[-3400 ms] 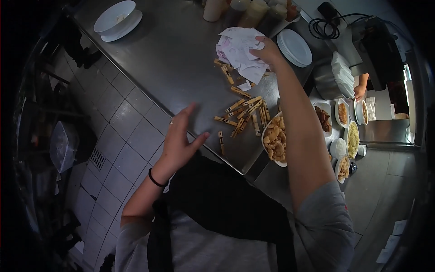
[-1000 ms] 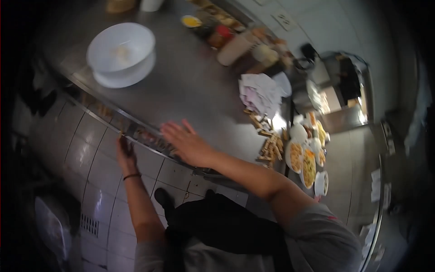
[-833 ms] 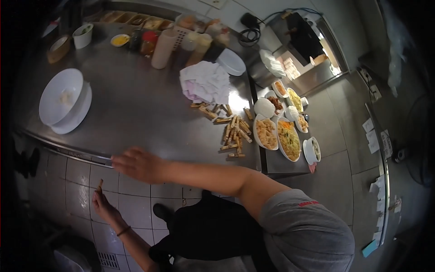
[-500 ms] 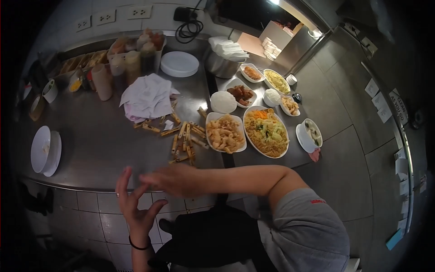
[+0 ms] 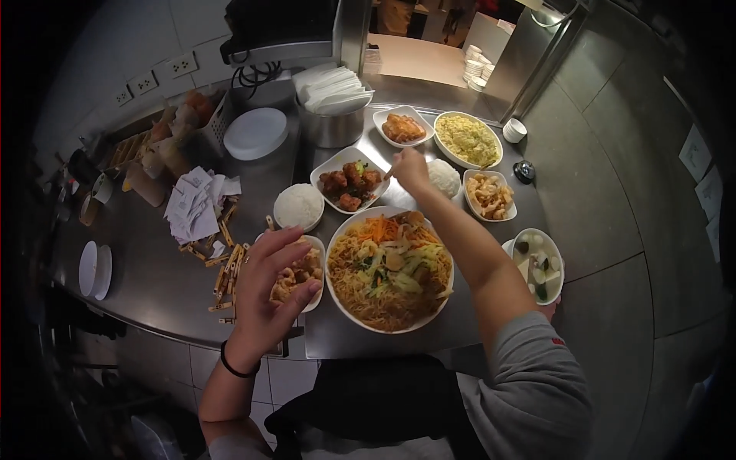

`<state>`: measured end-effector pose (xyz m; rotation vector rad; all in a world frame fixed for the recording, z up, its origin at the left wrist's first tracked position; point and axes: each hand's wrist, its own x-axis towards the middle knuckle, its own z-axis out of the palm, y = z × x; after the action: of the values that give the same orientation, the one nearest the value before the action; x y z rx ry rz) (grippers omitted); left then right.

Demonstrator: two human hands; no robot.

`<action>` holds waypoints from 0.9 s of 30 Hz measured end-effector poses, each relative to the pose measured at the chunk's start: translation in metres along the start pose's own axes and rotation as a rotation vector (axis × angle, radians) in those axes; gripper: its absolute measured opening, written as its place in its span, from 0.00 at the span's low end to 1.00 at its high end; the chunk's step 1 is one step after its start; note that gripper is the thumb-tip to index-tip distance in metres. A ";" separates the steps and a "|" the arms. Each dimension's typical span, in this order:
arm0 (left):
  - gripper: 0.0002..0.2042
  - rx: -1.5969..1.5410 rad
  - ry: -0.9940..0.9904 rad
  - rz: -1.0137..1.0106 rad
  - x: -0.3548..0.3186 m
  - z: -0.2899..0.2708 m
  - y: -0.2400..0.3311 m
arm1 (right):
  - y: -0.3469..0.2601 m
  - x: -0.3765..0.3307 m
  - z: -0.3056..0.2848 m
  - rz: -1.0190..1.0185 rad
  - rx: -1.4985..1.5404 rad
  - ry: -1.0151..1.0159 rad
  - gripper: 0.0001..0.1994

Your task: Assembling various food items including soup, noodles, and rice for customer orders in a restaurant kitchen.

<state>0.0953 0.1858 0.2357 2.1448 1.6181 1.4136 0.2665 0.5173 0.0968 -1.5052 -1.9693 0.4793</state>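
My left hand [image 5: 268, 287] hovers with fingers apart over a white dish of pale fried pieces [image 5: 291, 280], hiding much of it; nothing is in its grasp. Farther off, my right hand [image 5: 411, 170] is closed at the right edge of a square dish of dark glazed meat [image 5: 351, 184]. Whatever its fingers pinch there is hidden or too small to name. A mound of white rice [image 5: 443, 179] sits just beyond that wrist. Below my right forearm lies a large oval plate of noodles [image 5: 389, 276] topped with carrot and cabbage.
Another rice bowl [image 5: 298, 207], a soup bowl [image 5: 539, 264], and small fried-food dishes [image 5: 489, 195] [image 5: 403, 127] surround the noodles. Wooden clothespins [image 5: 228, 280] and paper slips [image 5: 198, 203] lie left. A metal pot [image 5: 333, 126], stacked plates [image 5: 255, 133] and a call bell [image 5: 524, 171] stand farther back.
My right hand has swung from beside my left hand out to the glazed meat dish. My left hand has come over the fried pieces. The view has shifted toward the dishes.
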 end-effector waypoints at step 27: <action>0.25 -0.778 -0.072 -1.432 0.281 0.342 -0.220 | 0.276 0.136 -0.166 0.664 0.777 -0.365 0.18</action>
<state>0.1847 0.6488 0.0872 0.3249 1.5155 1.0387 0.5556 0.7139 0.0854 -1.5450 -1.1851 1.6709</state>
